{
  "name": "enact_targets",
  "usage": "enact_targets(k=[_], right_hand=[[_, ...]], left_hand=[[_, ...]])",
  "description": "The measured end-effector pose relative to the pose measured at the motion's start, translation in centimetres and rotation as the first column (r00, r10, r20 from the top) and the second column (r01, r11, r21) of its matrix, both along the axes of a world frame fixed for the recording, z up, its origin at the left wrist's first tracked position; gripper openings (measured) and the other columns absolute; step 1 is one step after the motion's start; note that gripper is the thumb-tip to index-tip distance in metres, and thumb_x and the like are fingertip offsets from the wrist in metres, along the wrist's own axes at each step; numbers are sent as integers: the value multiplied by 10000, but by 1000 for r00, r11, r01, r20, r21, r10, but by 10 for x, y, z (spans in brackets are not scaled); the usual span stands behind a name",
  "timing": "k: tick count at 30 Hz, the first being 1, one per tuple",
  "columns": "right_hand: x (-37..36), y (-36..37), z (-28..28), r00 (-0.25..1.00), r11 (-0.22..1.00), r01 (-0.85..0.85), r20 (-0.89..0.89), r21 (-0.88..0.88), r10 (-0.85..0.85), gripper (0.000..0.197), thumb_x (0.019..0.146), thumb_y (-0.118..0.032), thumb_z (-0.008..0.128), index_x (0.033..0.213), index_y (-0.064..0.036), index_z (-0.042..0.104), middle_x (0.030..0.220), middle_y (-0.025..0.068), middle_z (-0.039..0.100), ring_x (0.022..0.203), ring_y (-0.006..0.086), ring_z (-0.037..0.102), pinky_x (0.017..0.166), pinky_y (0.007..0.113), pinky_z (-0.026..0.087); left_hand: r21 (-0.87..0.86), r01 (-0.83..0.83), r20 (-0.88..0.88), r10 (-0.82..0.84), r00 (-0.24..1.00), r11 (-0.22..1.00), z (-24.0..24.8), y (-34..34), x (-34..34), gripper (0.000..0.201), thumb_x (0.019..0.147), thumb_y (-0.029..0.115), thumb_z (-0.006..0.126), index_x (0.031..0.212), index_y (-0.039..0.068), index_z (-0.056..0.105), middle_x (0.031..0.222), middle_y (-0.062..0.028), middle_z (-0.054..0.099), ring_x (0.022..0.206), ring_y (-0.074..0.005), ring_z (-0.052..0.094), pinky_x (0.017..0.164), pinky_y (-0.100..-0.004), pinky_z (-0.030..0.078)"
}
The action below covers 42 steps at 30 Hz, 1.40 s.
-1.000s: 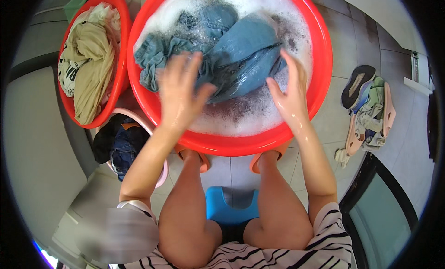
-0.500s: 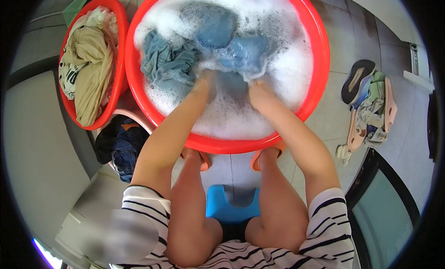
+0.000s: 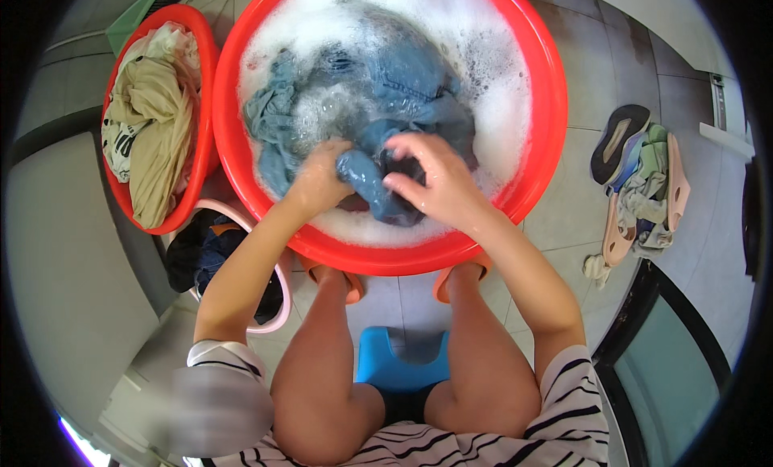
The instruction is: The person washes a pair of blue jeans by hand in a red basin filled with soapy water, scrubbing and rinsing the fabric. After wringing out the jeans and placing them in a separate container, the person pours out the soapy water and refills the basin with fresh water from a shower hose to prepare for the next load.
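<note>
Blue denim jeans [image 3: 415, 68] lie wet in a large round red basin [image 3: 549, 105] of water and white suds. A stitched pocket shows on the part that bulges out of the water. At the near side of the basin my left hand [image 3: 318, 181] is closed on a bunched fold of the denim, which rises above the foam. My right hand [image 3: 443, 181] hovers beside that fold, thumb and fingers curved and apart, with dark wet cloth between them. Crumpled greyish-blue cloth trails along the basin's left side; whether it belongs to the jeans I cannot tell.
A smaller red tub [image 3: 211, 105] at left holds beige and white clothes. Below it, a pink basin [image 3: 282, 302] holds dark clothes. A blue stool [image 3: 394, 369] stands between my legs. Slippers and small cloths [image 3: 644, 197] lie on the tiles at right.
Both hands have come up out of the water toward me. The left now grips a raised denim fold, while the right has opened. The denim has shifted and bunched toward the near middle.
</note>
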State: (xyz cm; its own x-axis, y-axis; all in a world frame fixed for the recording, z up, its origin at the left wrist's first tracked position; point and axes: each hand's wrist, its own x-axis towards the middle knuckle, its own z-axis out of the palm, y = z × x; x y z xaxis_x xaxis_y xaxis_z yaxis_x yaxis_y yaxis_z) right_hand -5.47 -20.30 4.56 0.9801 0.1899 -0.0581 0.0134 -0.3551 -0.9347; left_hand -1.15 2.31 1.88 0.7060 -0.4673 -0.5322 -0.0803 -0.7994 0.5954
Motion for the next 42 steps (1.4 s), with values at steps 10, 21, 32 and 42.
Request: enact_targets(k=[10, 21, 32, 42], right_hand=[[40, -30, -50, 817, 799, -326, -576, -505, -30, 769, 739, -466, 688, 1341, -98, 383, 1397, 196, 367, 1208, 345, 466, 941, 425, 426], [36, -14, -107, 722, 670, -522, -692, -527, 18, 655, 839, -516, 515, 1311, -69, 435, 1221, 210, 536, 1069, 363, 553, 886, 422, 449], [10, -28, -35, 772, 966, -38, -621, -256, -135, 618, 858, -436, 556, 1331, -70, 401, 1272, 181, 494, 1078, 322, 546, 903, 405, 441], [-7, 2, 96, 405, 506, 482, -694, 715, 595, 1004, 761, -818, 219, 1451, -92, 155, 1469, 153, 250, 1354, 312, 242, 1058, 578, 111]], left_hand=[[147, 309, 303, -340, 890, 940, 25, -16, -14, 898, 618, 117, 705, 1405, 72, 274, 1410, -194, 321, 1301, -357, 321, 1047, -469, 293], [598, 391, -422, -140, 896, 700, -75, -34, 42, 608, 747, 205, 654, 1288, 42, 429, 1293, -235, 450, 1209, -356, 431, 1012, -427, 343], [19, 103, 154, -104, 982, 995, 63, 4, 18, 467, 702, 117, 636, 1138, 34, 494, 1160, -201, 503, 1145, -382, 441, 971, -441, 325], [-12, 368, 756, -233, 612, 930, 268, 3, -19, 476, 488, -118, 561, 947, 6, 531, 1060, -151, 543, 1068, -363, 505, 866, -415, 447]])
